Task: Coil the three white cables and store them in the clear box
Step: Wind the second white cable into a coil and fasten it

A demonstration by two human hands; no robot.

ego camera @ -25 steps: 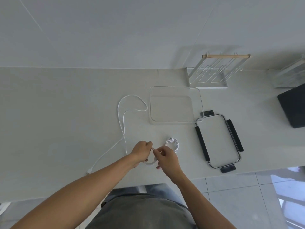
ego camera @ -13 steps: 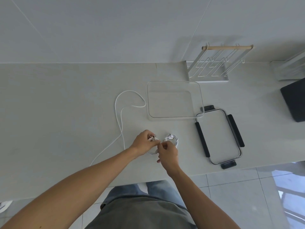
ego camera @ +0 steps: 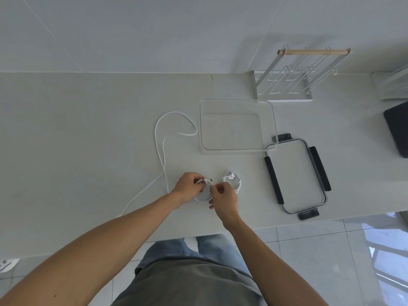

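Both hands working one coil [ego camera: 202,196] near surface [ego camera: 77,151] front edge: left hand [ego camera: 187,185] pinching coil top with plug end at fingertips, right hand [ego camera: 224,198] closed on coil's right side, thumb and finger nipping cable end. Second coil [ego camera: 233,181] lying finished just beside right hand, not held. Third cable [ego camera: 162,151] still uncoiled, snaking left of hands, far end near box [ego camera: 237,147]. Box sitting open behind hands, holding no cables. Lid [ego camera: 297,175] with black clips lying right of box, corner tucked under box rim. Rack [ego camera: 287,85] standing at back.
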